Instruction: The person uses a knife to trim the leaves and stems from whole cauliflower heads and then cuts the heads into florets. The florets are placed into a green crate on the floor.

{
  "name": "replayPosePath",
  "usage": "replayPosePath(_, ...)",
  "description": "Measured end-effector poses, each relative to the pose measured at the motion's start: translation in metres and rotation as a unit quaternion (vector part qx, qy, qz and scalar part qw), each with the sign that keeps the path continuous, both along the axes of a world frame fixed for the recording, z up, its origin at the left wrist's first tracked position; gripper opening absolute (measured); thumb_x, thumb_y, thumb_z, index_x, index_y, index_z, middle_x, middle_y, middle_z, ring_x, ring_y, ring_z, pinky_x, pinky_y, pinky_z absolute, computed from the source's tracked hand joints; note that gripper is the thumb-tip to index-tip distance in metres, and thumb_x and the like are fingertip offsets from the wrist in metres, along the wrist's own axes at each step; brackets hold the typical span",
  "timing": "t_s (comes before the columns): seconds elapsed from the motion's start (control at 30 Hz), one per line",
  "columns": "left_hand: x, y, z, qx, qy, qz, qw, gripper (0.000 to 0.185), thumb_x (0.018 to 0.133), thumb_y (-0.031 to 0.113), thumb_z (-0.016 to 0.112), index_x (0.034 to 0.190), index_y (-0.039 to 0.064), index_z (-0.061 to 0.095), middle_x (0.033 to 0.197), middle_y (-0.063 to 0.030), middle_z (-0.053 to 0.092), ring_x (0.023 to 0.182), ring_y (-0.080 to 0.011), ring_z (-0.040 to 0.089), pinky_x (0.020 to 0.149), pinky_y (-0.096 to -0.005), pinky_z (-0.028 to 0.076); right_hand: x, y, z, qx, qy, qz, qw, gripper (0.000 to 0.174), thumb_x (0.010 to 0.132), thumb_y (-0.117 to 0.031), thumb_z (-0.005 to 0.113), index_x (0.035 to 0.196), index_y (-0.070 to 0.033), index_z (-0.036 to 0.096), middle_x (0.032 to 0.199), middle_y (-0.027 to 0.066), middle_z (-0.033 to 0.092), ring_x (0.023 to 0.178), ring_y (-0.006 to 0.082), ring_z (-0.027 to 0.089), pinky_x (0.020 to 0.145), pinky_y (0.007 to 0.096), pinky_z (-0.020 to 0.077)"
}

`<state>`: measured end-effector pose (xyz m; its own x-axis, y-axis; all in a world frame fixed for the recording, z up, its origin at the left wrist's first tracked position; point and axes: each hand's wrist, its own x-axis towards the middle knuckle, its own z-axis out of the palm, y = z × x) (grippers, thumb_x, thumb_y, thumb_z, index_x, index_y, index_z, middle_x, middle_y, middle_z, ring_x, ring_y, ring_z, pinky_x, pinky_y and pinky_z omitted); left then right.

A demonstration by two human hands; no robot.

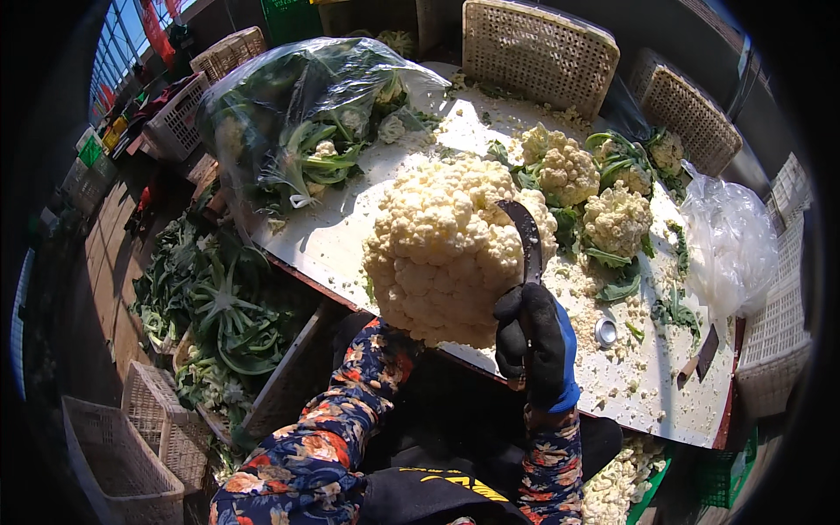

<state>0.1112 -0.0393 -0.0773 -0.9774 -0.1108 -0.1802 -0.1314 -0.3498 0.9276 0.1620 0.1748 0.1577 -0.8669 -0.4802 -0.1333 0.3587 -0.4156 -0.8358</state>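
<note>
A large cauliflower head (453, 243) is held up over the table's near edge. My left sleeve (377, 361) runs up to its underside, where the head hides my left hand supporting it. My right hand (538, 348), in a black and blue glove, grips a curved-blade knife (530, 239). The blade points up and its hooked tip lies in front of the cauliflower's right side; I cannot tell whether it touches. Glove fingers are close against the head's lower right. Beyond it, several smaller cauliflower heads (617, 220) with leaves rest on the white tabletop (689, 417).
A clear plastic bag (315, 85) of leafy cauliflower covers the table's left. At right lie crumpled plastic bags (728, 236), a second knife (705, 354) and a small round metal object (606, 332). Trimmed leaves (223, 295) pile lower left beside plastic crates (125, 459). Another crate (538, 56) stands behind.
</note>
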Motion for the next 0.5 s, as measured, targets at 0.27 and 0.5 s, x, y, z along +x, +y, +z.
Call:
replayPosePath(0.27,0.004,0.013,-0.009,0.007,-0.011,0.001,1.0,0.046,0.081,-0.001,0.056,0.127,0.0,0.053,0.114,-0.0092,0.063,0.102,-0.0165,0.06,0.09,-0.0304,0.049,0.003,0.015,0.008,0.315,0.237,-0.046,0.918,0.031,0.098,-0.03,0.049,0.094,-0.001,0.058,0.054,0.002,0.053,0.043,0.0086,0.048,0.044,0.0228,0.0349)
replayPosePath(0.5,0.005,0.017,-0.012,0.004,-0.015,-0.001,1.0,0.047,0.08,-0.002,0.056,0.127,-0.001,0.053,0.114,-0.0093,0.063,0.103,-0.0166,0.06,0.091,-0.0304,0.049,-0.012,0.027,0.025,0.295,0.039,0.041,0.954,0.038,0.096,-0.04,0.051,0.09,-0.004,0.059,0.054,0.0007,0.05,0.044,0.0097,0.048,0.042,0.0241,0.035)
